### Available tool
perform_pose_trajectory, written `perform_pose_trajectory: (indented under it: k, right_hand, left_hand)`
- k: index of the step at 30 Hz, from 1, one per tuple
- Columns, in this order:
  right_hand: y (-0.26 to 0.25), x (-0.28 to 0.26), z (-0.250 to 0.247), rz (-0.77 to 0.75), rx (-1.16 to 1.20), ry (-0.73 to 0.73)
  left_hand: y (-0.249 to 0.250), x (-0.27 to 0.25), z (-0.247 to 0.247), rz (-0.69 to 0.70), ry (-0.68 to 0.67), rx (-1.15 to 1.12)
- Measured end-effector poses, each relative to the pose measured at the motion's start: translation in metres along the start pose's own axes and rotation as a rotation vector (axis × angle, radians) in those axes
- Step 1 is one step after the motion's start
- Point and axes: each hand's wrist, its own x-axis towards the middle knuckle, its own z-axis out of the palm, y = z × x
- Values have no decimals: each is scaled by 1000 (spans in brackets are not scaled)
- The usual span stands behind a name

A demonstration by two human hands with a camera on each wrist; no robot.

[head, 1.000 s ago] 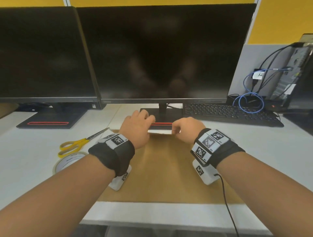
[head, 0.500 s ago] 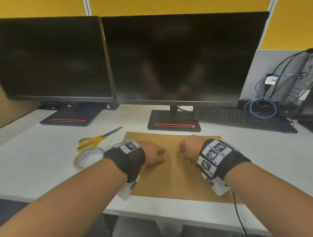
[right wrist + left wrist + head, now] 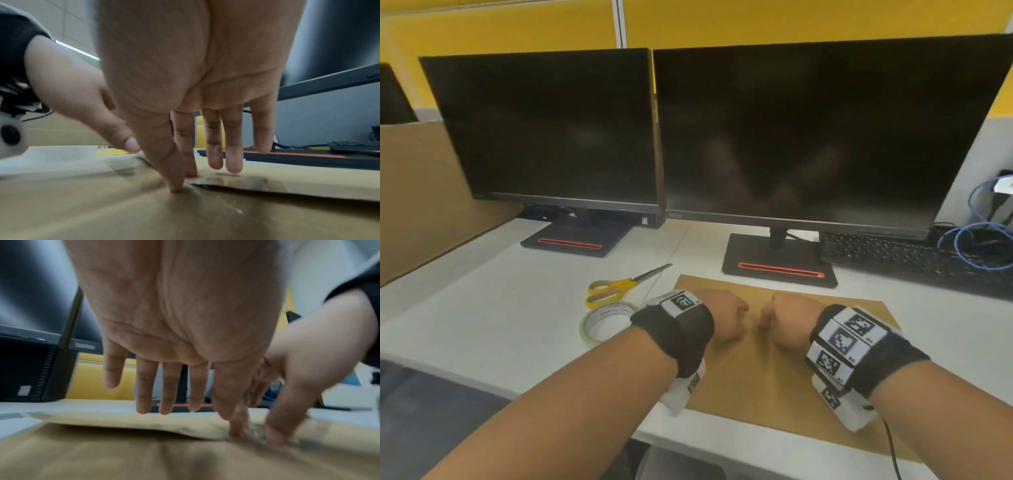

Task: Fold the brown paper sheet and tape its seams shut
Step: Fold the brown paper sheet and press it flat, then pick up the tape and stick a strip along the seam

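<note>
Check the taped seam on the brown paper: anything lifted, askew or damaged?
Yes. In the right wrist view the folded flap edge of the brown paper lifts right of the right hand, with a dark gap beneath; the clear tape there looks wrinkled. No tear visible.

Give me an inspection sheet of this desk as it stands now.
Surface: white desk, seam line across it.
Job's things: brown paper sheet folded flat on the desk; clear tape strip over its seam; tape roll left of it.
Clutter: yellow scissors, shut.
Grippers: left hand and right hand press fingertips on the seam, nearly touching.
Cables: blue cable coil far right; wrist camera lead.
Surroundings: two dark monitors, keyboard, yellow partition.
</note>
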Motion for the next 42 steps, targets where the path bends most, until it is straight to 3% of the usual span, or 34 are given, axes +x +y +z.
perform_pose_trajectory:
  k: [7,13,23,33,36,39,42]
  right_hand:
    - [-9,3,-6,26,-31,-18]
    - [-11,7,-9,38,-50,-21]
    - [-24,12,-10,73,-107,-15]
    - [-35,15,-7,54,-35,-19]
    - [-35,15,-8,49,-22,-15]
    - [-33,14,-8,41,7,4]
    - [-28,12,-7,41,77,53]
  left_hand:
    - [-77,-15,-29,-336,182,-9]
    - [-111,-20,-16,-511,15,58]
    - [-105,-22,0,-532,11,-37]
    - [-105,-27,5,-535,125,-62]
    - [-101,-30,-3,-498,220,-93]
    - [-94,-32,-27,-423,367,-274]
    - [-78,-36,-51,-279,473,-658]
